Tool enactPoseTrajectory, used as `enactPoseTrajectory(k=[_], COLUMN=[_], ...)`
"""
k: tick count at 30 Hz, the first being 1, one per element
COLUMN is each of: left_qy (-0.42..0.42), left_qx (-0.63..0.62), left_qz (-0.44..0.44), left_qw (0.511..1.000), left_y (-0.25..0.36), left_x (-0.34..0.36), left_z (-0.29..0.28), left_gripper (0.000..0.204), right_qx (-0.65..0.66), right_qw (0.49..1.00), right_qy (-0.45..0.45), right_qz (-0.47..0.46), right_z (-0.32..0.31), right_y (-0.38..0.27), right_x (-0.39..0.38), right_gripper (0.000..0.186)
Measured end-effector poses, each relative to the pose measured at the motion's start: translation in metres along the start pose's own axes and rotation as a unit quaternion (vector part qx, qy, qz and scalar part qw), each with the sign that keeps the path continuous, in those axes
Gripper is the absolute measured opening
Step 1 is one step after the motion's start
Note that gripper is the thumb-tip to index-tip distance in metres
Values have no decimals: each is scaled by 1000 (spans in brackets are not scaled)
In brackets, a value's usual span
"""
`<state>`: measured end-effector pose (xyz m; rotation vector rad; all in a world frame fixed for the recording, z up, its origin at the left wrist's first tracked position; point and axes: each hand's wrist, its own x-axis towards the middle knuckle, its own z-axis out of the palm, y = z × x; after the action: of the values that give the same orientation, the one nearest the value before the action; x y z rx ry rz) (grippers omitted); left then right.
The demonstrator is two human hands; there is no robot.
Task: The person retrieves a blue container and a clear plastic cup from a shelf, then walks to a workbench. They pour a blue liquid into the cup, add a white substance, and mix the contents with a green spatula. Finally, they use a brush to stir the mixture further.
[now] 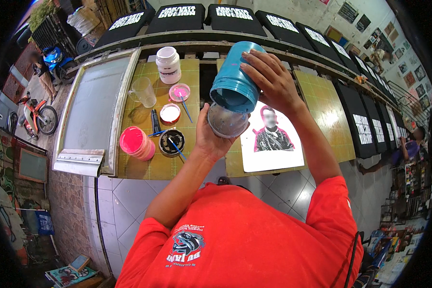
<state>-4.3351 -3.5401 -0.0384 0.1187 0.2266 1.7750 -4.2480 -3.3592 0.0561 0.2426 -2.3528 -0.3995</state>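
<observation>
My right hand (275, 82) is wrapped round a large teal plastic jar (229, 71) and holds it tilted, its open mouth facing down toward me. Right under that rim, my left hand (210, 139) grips a small clear plastic cup (225, 121). Whether anything is flowing between the two cannot be made out. Below them on the worktable (192, 161) lies a white sheet (273, 161) printed with a black and pink portrait.
To the left stand a pink tub (138, 143), a dark paint bowl (166, 148) with a blue stick, a white jar (168, 67) and a clear pitcher (146, 93). A framed screen (93, 103) lies beyond, a squeegee (79, 161) on it. Black shirts (235, 24) line the back.
</observation>
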Motion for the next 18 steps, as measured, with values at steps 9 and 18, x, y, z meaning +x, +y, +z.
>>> enactPoseTrajectory(k=[9,18], left_qy=[13,14], left_qx=[12,15], left_qz=[0,3], left_qw=[1000,1000], left_y=[-3,-7], left_x=[0,-1], left_z=[5,8], left_gripper=[66,66], right_qx=[-2,-9], right_qw=[1000,1000], right_qy=[9,11], right_qz=[-8,-10], right_z=[-3,-11], right_y=[2,0], right_x=[-3,-4], right_gripper=[69,70])
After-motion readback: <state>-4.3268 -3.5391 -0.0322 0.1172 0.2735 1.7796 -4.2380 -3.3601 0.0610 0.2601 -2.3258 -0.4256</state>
